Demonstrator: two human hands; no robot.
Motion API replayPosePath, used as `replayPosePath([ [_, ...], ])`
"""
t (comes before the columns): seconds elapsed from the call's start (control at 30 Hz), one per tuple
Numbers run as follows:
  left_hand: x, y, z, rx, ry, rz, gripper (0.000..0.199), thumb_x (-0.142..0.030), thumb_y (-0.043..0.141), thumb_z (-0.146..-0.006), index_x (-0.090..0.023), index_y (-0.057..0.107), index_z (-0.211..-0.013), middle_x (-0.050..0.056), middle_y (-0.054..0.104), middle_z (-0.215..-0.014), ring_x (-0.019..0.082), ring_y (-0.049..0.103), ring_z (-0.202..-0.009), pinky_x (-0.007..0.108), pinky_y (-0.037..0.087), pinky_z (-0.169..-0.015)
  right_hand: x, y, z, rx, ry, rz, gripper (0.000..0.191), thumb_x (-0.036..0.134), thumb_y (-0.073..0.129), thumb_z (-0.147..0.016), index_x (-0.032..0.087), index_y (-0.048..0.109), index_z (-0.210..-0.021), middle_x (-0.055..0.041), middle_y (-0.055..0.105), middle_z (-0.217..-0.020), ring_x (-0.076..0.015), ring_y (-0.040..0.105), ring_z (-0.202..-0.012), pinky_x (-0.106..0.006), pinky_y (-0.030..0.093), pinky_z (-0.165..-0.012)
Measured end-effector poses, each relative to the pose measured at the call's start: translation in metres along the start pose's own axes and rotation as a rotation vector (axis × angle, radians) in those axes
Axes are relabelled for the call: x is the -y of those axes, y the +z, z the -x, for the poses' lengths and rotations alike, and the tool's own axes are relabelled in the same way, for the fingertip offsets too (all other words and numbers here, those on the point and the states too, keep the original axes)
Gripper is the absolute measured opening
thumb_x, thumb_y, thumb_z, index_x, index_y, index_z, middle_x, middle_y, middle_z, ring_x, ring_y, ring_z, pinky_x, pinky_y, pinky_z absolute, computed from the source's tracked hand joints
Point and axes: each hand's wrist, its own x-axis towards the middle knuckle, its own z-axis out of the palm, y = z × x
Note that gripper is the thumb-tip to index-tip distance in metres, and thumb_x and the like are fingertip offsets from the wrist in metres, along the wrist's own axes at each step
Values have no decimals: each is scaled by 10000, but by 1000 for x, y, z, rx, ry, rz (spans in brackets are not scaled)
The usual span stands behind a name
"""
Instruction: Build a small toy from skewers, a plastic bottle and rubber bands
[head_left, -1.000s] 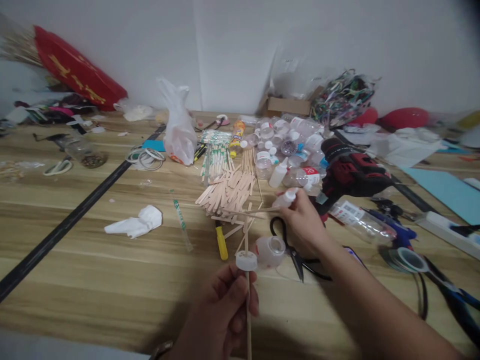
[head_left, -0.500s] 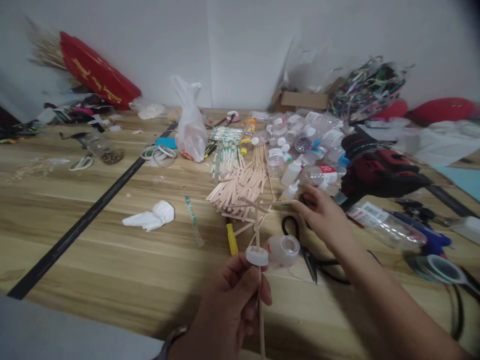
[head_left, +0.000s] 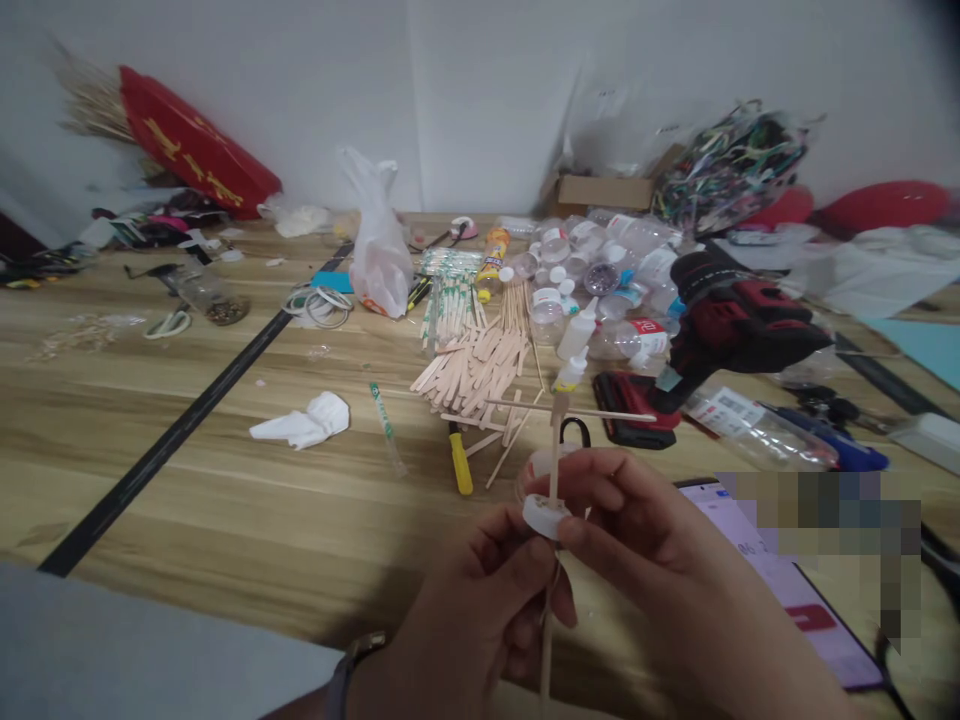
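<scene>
My left hand (head_left: 480,590) is closed round a white bottle cap (head_left: 544,520) and the thin wooden stick (head_left: 554,465) that passes upright through it. At the stick's top, flat wooden pieces cross it, one long strip (head_left: 607,414) reaching out to the right. My right hand (head_left: 645,540) has its thumb at the cap's right edge and its index finger bent beside the stick. Just behind the fingers, a cut plastic bottle piece (head_left: 529,478) is partly hidden. The lower end of the stick runs down below my left hand.
Ahead lie a heap of wooden sticks (head_left: 480,365), a yellow-handled tool (head_left: 460,462), glue bottles (head_left: 578,330) and several plastic bottles (head_left: 626,240). A red-black power drill (head_left: 750,320) stands at right. A phone (head_left: 709,500) shows at lower right. Crumpled tissue (head_left: 307,422) lies left.
My right hand has left the end of the crossing strip and come down to the cap. My left hand has shifted slightly right with it. A phone now shows at lower right.
</scene>
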Motion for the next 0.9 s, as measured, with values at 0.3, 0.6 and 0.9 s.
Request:
replayPosePath([
  [0.3,-36,10,-4,10,202,-85,286,-372,774,-771,-158,592,-825,-50,592,-609,15,311,-433,120,220,-388,-3,-46,-11,-347,-159,194,254,468,611,-868,255,703,-972,-45,711,-861,-187,630,-695,-266,494,-573],
  [0.6,-91,41,-11,145,388,-184,137,-228,653,-873,-137,632,-772,-56,550,-611,4,342,-430,65,292,-376,-88,-28,0,21,17,460,482,313,530,-815,169,568,-1273,-20,676,-763,-197,610,-576,-297,480,-523],
  [0.9,-116,73,-30,171,537,-244,145,-160,535,-938,-144,655,-858,-51,595,-649,-11,398,-420,57,297,-393,-89,-53,34,101,-30,611,369,383,392,-965,224,722,-1014,-111,764,-1071,-302,715,-990,-425,554,-861],
])
